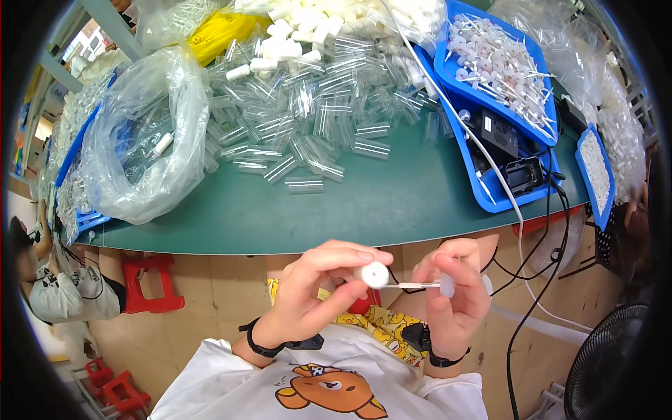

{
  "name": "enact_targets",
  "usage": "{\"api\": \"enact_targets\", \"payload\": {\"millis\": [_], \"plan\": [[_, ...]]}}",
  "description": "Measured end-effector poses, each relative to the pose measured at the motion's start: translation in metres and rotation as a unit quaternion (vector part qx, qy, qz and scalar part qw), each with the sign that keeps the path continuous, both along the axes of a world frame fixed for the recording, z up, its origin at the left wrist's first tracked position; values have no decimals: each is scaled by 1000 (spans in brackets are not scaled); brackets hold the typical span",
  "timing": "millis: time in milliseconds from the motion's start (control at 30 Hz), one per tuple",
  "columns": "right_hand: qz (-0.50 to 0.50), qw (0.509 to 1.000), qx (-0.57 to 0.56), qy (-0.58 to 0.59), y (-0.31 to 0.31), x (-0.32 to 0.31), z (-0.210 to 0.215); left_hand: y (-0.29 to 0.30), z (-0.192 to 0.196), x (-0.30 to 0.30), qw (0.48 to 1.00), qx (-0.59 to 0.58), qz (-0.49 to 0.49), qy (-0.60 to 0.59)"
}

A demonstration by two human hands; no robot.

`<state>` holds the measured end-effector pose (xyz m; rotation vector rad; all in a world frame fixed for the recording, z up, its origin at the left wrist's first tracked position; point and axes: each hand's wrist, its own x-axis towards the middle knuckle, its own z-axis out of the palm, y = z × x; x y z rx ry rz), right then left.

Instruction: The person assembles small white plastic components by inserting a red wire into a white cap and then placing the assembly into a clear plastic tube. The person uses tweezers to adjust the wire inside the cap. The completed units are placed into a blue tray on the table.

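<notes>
In front of my chest, just off the near table edge, my left hand pinches a white cylindrical plug whose round end has a small dark hole. My right hand has its thumb and fingers closed on a thin white stick with a translucent round disc on it. The stick lies roughly level and points left at the plug. Whether its tip touches the plug or goes in, I cannot tell. Beyond both hands, clear tubes lie heaped on the green table.
White plugs are piled at the back. An open plastic bag stands left. A blue tray of similar sticks rests above a blue tray holding black devices. Cables hang right, near a fan. Another person sits left.
</notes>
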<state>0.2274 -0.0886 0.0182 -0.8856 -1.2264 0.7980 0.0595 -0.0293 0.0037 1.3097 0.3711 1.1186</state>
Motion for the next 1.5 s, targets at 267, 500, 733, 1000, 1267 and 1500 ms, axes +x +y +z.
{"api": "enact_targets", "payload": {"millis": [267,500,733,1000,1267,1500], "plan": [[79,983,-68,154,16,3,-4,14,-11,-3,993,-94,-72,-25],[120,975,-97,162,25,6,-6,16,-3,-2,980,-169,-103,18],[81,993,-80,38,32,10,-5,17,1,2,972,-217,-85,35],[98,993,-52,50,33,16,-3,15,2,3,968,-216,-105,72],[120,989,-80,35,35,18,0,11,-3,5,974,-189,-97,75],[119,987,-97,41,33,17,-1,12,-3,4,971,-201,-109,69]]}}
